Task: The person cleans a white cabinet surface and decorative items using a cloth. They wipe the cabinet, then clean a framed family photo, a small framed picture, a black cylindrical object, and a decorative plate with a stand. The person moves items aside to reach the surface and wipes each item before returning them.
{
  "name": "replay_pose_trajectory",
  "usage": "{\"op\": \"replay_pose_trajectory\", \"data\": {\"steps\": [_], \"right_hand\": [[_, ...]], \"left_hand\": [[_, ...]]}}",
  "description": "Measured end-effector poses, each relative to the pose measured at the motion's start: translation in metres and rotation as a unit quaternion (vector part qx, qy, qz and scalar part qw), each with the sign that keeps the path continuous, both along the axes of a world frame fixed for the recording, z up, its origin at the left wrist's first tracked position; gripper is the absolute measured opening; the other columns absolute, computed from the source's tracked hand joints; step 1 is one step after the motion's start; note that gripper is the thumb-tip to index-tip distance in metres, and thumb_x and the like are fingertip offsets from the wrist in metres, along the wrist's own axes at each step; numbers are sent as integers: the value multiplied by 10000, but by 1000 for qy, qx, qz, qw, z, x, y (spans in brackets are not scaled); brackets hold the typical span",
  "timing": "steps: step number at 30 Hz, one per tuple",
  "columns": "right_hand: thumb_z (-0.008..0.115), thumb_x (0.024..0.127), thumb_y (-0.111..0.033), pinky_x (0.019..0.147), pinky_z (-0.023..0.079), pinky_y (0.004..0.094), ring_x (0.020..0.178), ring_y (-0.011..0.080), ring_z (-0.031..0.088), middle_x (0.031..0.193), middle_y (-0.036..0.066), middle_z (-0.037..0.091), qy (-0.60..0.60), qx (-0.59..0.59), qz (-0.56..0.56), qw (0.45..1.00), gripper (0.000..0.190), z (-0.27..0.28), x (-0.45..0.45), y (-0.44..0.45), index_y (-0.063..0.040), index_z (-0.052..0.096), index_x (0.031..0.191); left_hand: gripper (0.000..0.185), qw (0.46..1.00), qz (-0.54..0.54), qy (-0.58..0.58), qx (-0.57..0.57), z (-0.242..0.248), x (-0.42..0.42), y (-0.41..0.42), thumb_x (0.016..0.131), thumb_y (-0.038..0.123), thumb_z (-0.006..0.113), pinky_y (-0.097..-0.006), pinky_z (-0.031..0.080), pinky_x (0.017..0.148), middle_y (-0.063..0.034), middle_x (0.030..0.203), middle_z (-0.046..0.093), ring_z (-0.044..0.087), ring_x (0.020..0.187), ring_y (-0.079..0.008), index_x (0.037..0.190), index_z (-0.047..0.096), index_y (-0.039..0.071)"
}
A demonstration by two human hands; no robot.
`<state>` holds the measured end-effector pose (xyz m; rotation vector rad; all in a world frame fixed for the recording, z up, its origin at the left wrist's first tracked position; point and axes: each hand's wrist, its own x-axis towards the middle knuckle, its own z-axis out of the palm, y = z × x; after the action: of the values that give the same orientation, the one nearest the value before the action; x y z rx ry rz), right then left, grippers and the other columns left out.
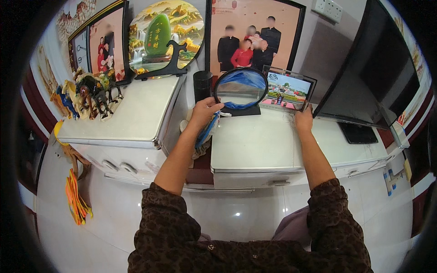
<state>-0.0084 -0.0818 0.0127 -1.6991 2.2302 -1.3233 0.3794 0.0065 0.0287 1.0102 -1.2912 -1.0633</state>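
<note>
My left hand (pixel 206 112) is closed around a bunched blue-and-white cloth (pixel 208 129) that hangs below the palm. Its fingers reach the left rim of a round moving-sand picture (pixel 240 89), which has blue and white layers and stands on a black base (pixel 241 111). To its right, a clear-edged photo frame (pixel 288 89) leans back on the white cabinet top (pixel 252 143). My right hand (pixel 304 118) grips this frame at its lower right corner. Part of the frame's left side is hidden behind the sand picture.
A black cylinder (pixel 202 85) stands behind my left hand. Farther left are glazed horse figurines (pixel 94 94) and a round decorative plate (pixel 165 37) on a black stand. A large framed group photo (pixel 252 20) rises behind. The television (pixel 372 75) stands close to my right hand.
</note>
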Motion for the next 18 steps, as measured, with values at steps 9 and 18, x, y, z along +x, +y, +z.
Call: {"op": "replay_pose_trajectory", "data": {"steps": [9,18], "right_hand": [[654,832,-164,947,493,504,1100,466,603,1194,337,601,67,-13,29,997,737,-8,-5,30,-31,350,1490],[656,815,-69,966,490,382,1186,315,575,1301,127,611,52,-2,314,948,463,-15,48,81,-98,612,1274]], "left_hand": [[437,968,141,-203,-39,-29,22,4,852,232,765,-343,532,867,-159,1102,714,685,975,-245,1184,672,-36],[340,942,131,-310,-2,-25,29,14,831,257,764,-369,543,785,-152,941,732,694,871,-245,1059,734,6]]}}
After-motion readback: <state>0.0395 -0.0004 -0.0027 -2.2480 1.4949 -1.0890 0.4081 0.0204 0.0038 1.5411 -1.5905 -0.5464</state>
